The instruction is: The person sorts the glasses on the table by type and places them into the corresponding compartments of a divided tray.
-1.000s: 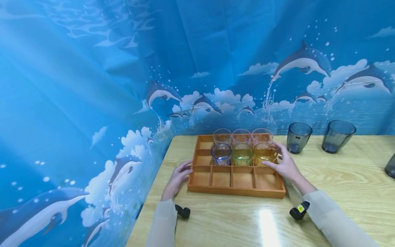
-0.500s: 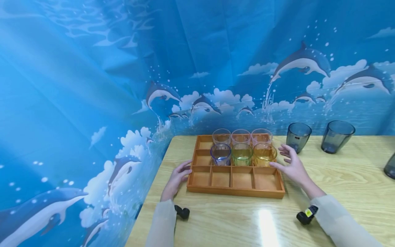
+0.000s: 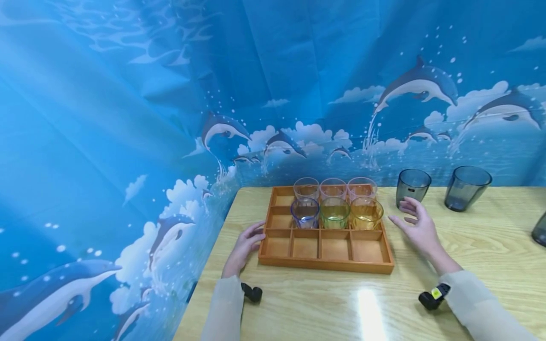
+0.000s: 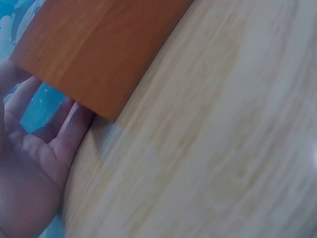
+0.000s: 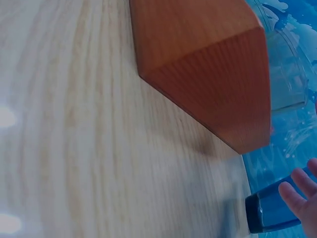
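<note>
A wooden divided tray point(image 3: 324, 265) lies on the table. My left hand point(image 3: 243, 246) touches its left side, fingers loosely bent along the wall; in the left wrist view those fingers point(image 4: 77, 124) lie against the tray's corner. Standing in the middle row are a blue glass point(image 3: 305, 215), a green glass point(image 3: 335, 215) and a yellow glass point(image 3: 367, 215). Behind them are three pale pinkish glasses point(image 3: 333, 189). My right hand point(image 3: 420, 232) hovers right of the tray, fingers spread and holding nothing, apart from the yellow glass and in front of a dark grey tumbler point(image 3: 411, 189).
Another dark tumbler point(image 3: 467, 189) stands at the back right, and a third dark tumbler point(image 3: 541, 231) is cut off by the right edge. A blue dolphin curtain point(image 3: 298, 94) hangs behind the wooden table point(image 3: 315, 308) and along its left.
My right hand has let go of the yellow glass and moved away to the right. The yellow glass stays in the tray, and my left hand has stayed at the tray's side.
</note>
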`<state>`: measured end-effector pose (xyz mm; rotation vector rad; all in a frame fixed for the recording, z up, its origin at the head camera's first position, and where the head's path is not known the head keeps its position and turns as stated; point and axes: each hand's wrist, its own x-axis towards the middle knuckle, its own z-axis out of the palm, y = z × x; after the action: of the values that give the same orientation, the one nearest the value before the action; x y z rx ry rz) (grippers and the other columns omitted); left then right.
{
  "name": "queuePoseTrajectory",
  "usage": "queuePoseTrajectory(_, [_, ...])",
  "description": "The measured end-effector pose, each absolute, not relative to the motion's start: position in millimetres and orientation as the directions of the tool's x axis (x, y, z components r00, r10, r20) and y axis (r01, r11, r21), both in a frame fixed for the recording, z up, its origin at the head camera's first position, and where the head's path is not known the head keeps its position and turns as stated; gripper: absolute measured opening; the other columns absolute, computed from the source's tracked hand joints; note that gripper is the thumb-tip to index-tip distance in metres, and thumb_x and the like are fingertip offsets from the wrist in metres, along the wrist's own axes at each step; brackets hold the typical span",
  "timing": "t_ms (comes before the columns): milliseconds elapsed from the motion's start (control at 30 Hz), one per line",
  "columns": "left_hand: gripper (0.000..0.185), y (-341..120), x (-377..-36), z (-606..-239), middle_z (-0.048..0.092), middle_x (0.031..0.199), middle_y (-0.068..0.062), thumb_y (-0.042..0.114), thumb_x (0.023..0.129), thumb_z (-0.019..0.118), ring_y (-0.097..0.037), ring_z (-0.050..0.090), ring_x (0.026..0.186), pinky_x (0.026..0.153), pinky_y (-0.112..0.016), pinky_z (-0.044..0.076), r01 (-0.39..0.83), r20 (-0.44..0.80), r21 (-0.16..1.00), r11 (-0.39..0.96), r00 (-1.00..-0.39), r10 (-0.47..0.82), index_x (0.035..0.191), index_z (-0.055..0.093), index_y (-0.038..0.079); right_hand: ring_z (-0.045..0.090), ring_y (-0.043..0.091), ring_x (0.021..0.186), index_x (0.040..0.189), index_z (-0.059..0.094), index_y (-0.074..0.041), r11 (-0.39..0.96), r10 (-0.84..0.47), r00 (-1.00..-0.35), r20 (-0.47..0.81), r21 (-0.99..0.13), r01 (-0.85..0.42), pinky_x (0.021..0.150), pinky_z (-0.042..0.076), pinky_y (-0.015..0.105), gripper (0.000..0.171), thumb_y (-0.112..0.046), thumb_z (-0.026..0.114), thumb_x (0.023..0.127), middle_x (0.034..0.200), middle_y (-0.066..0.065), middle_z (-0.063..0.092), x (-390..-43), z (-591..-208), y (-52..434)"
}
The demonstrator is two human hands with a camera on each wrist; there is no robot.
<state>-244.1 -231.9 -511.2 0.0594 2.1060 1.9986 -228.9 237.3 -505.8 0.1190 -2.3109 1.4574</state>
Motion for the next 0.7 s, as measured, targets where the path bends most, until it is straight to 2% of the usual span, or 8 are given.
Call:
queuePoseTrajectory(100, [0.049, -232, -244, -510, 0.047, 0.131, -0.017, 0.011, 0.091, 0.057, -0.019, 0.047, 0.111, 0.089, -0.039, 0.042, -0.138, -0.147, 0.988, 0.063, -0.97, 0.192, 0.138, 0.044, 0.008, 0.049, 0.0, 0.1, 0.136, 0.036, 0.004, 0.452, 0.175, -0.906, 0.385, -0.849, -0.273, 0.078, 0.042, 0.011, 0.064, -0.016, 0.069, 0.085, 0.124, 0.027, 0.048, -230, -505, 241])
queuePoseTrajectory(200, [0.048, -232, -244, -511, 0.047, 0.13, -0.016, 0.011, 0.091, 0.057, -0.019, 0.048, 0.11, 0.089, -0.039, 0.042, -0.136, -0.146, 0.989, 0.065, -0.971, 0.189, 0.138, 0.044, 0.008, 0.051, -0.003, 0.095, 0.133, 0.041, 0.004, 0.444, 0.266, -0.885, 0.381, -0.864, -0.239, 0.075, 0.042, 0.008, 0.059, -0.018, 0.068, 0.085, 0.12, 0.025, 0.053, -232, -506, 246])
queuePoseTrajectory(367, [0.047, -236, -252, -529, 0.047, 0.131, -0.013, 0.018, 0.091, 0.06, -0.021, 0.047, 0.112, 0.089, -0.039, 0.043, -0.13, -0.14, 0.989, 0.075, -0.978, 0.157, 0.136, 0.048, 0.014, 0.053, -0.007, 0.087, 0.128, 0.051, -0.004, 0.406, 0.451, -0.812, 0.37, -0.896, -0.183, 0.072, 0.04, 0.005, 0.052, -0.026, 0.068, 0.084, 0.111, 0.004, 0.059, -245, -521, 265])
queuePoseTrajectory(433, [0.046, -237, -255, -536, 0.047, 0.13, -0.01, 0.021, 0.09, 0.061, -0.022, 0.047, 0.114, 0.089, -0.039, 0.043, -0.128, -0.139, 0.988, 0.08, -0.98, 0.142, 0.135, 0.05, 0.018, 0.051, -0.007, 0.088, 0.129, 0.051, -0.006, 0.394, 0.486, -0.798, 0.355, -0.905, -0.163, 0.073, 0.039, 0.006, 0.053, -0.028, 0.068, 0.084, 0.114, 0.002, 0.058, -248, -519, 270])
queuePoseTrajectory(533, [0.046, -237, -256, -538, 0.049, 0.129, -0.01, 0.023, 0.089, 0.061, -0.023, 0.048, 0.114, 0.089, -0.04, 0.044, -0.12, -0.131, 0.989, 0.089, -0.982, 0.135, 0.134, 0.052, 0.018, 0.053, 0.002, 0.097, 0.133, 0.045, -0.005, 0.383, 0.507, -0.804, 0.31, -0.917, -0.112, 0.08, 0.041, 0.011, 0.058, -0.029, 0.067, 0.085, 0.124, 0.01, 0.054, -247, -505, 271])
queuePoseTrajectory(600, [0.045, -237, -256, -538, 0.049, 0.128, -0.01, 0.023, 0.089, 0.062, -0.024, 0.048, 0.114, 0.089, -0.04, 0.044, -0.118, -0.129, 0.989, 0.086, -0.983, 0.134, 0.133, 0.052, 0.019, 0.051, 0.014, 0.108, 0.138, 0.039, -0.006, 0.392, 0.492, -0.824, 0.282, -0.916, -0.08, 0.087, 0.042, 0.02, 0.064, -0.031, 0.066, 0.085, 0.131, 0.016, 0.048, -250, -500, 275])
queuePoseTrajectory(700, [0.046, -237, -256, -538, 0.049, 0.129, -0.01, 0.022, 0.089, 0.062, -0.024, 0.048, 0.114, 0.089, -0.04, 0.044, -0.119, -0.129, 0.989, 0.082, -0.983, 0.134, 0.133, 0.052, 0.019, 0.043, 0.028, 0.12, 0.145, 0.027, -0.013, 0.427, 0.445, -0.86, 0.25, -0.903, -0.041, 0.095, 0.04, 0.034, 0.075, -0.04, 0.064, 0.085, 0.139, 0.017, 0.038, -264, -510, 289])
